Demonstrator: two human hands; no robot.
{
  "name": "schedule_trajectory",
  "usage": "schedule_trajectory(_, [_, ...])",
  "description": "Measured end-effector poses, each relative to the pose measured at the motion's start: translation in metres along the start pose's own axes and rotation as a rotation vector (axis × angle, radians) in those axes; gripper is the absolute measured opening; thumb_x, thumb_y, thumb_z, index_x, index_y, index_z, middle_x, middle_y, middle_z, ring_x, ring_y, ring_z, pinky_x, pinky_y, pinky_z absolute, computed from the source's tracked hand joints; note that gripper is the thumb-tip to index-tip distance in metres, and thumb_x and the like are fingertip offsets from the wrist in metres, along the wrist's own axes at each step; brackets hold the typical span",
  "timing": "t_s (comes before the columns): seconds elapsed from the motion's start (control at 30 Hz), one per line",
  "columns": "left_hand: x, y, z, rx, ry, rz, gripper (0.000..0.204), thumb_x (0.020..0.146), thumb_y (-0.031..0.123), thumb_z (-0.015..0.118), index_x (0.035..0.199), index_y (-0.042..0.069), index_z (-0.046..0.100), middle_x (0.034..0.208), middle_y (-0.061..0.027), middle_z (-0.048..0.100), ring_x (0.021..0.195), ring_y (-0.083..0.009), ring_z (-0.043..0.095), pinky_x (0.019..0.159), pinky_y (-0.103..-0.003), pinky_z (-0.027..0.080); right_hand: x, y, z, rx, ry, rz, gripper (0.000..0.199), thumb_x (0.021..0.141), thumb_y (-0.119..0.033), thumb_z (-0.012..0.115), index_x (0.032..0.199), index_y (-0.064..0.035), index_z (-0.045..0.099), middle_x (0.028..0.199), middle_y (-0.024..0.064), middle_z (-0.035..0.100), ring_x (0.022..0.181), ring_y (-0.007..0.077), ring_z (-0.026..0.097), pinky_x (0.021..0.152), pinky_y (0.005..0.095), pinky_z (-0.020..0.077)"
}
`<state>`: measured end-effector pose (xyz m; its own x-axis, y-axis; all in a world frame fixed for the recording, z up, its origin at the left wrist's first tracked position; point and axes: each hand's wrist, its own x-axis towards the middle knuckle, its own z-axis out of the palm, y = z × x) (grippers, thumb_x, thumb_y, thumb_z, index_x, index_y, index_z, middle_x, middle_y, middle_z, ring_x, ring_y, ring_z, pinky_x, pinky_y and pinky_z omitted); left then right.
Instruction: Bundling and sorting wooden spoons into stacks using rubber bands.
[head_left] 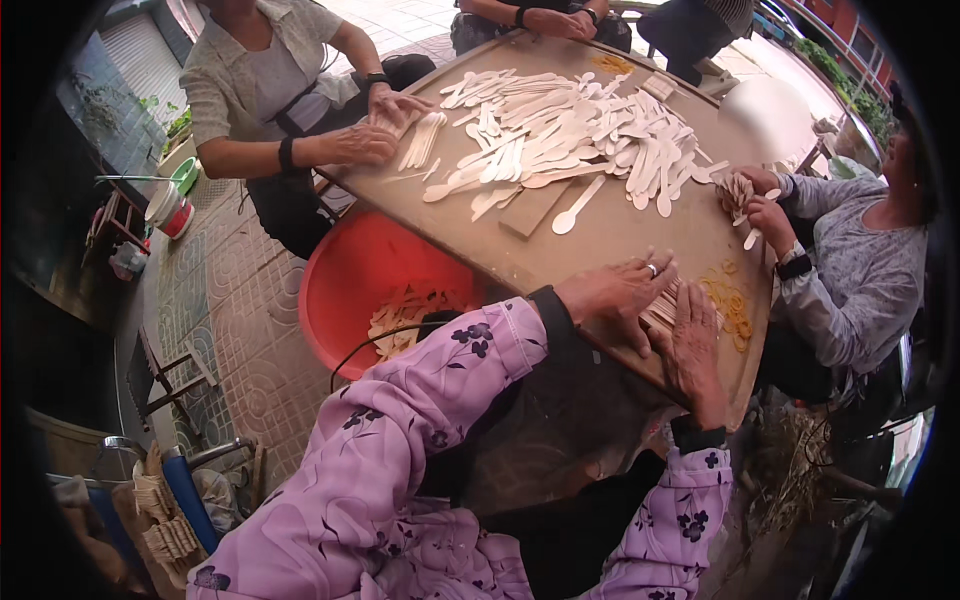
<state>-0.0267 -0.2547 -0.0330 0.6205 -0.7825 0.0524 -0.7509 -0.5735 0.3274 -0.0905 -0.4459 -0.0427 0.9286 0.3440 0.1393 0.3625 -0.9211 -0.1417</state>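
Near the table's right front edge, a row of thin wooden spoons [660,312] sits packed together between my hands. My left hand [622,292], with a ring on one finger, closes on the row from the left. My right hand [692,340] presses against its right side, and both hands partly cover it. Just right of them lies a scatter of yellow rubber bands [732,308]. A single wooden spoon [577,208] lies beyond my left hand, beside a flat wooden block [532,210]. The big heap of loose wooden spoons [560,125] spreads over the table's far middle.
A brown table [450,225] holds everything. Below its left edge stands a red basin [330,300] with wooden pieces inside. At left a co-worker's hands [375,135] line up spoons; at right another's hands [765,200] hold a fanned bunch. A blue-armed chair [190,500] stands lower left.
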Motion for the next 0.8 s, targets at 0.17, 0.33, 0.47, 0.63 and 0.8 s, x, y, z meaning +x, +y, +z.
schedule_trajectory(0.17, [0.012, -0.002, -0.013, 0.007, 0.216, 0.088, 0.128, 0.061, 0.073, 0.065, 0.141, -0.012, 0.014, 0.148, -0.0312, 0.015, 0.14, -0.0388, 0.012, 0.115, -0.041, 0.016, -0.01, 0.019, 0.014, -0.028, 0.068, -0.003, 0.078, 0.087, -0.05, 0.048, 0.142, 0.0016, 0.027, 0.145, 0.0207, 0.029, 0.137, 0.0365, 0.022, 0.114, 0.0467, 0.0139])
schedule_trajectory(0.33, [0.021, -0.012, 0.003, -0.019, -0.038, 0.074, 0.123, 0.064, 0.072, 0.064, 0.14, -0.012, 0.017, 0.146, -0.0323, 0.018, 0.14, -0.0361, 0.016, 0.115, -0.038, 0.018, -0.007, 0.022, 0.013, -0.003, 0.065, 0.014, 0.075, 0.089, -0.048, 0.048, 0.14, 0.0018, 0.029, 0.143, 0.0207, 0.031, 0.135, 0.0368, 0.025, 0.113, 0.0456, 0.0167])
schedule_trajectory(0.47, [0.018, -0.016, -0.016, -0.094, 0.153, 0.075, 0.117, 0.068, 0.068, 0.066, 0.139, -0.013, 0.02, 0.145, -0.031, 0.022, 0.139, -0.0361, 0.021, 0.113, -0.037, 0.021, -0.003, 0.019, 0.002, -0.01, 0.101, 0.014, 0.069, 0.089, -0.043, 0.051, 0.137, 0.0027, 0.033, 0.14, 0.0205, 0.034, 0.131, 0.037, 0.03, 0.111, 0.0462, 0.0214])
schedule_trajectory(0.63, [0.016, -0.003, 0.0, -0.091, -0.013, 0.004, 0.094, 0.084, 0.061, 0.05, 0.138, -0.011, 0.023, 0.145, -0.0308, 0.023, 0.137, -0.0385, 0.024, 0.113, -0.039, 0.022, -0.003, 0.012, 0.001, 0.036, 0.087, 0.023, 0.065, 0.088, -0.037, 0.053, 0.136, 0.0022, 0.035, 0.139, 0.0206, 0.036, 0.13, 0.0371, 0.031, 0.111, 0.0468, 0.0217])
schedule_trajectory(0.8, [0.016, 0.014, -0.004, -0.064, 0.007, 0.01, 0.088, 0.089, 0.061, 0.042, 0.139, -0.01, 0.025, 0.147, -0.0281, 0.022, 0.138, -0.0373, 0.022, 0.112, -0.041, 0.023, -0.018, 0.01, 0.001, 0.06, 0.072, 0.015, 0.066, 0.088, -0.039, 0.052, 0.137, 0.0021, 0.033, 0.139, 0.0203, 0.035, 0.131, 0.037, 0.03, 0.112, 0.0472, 0.0182])
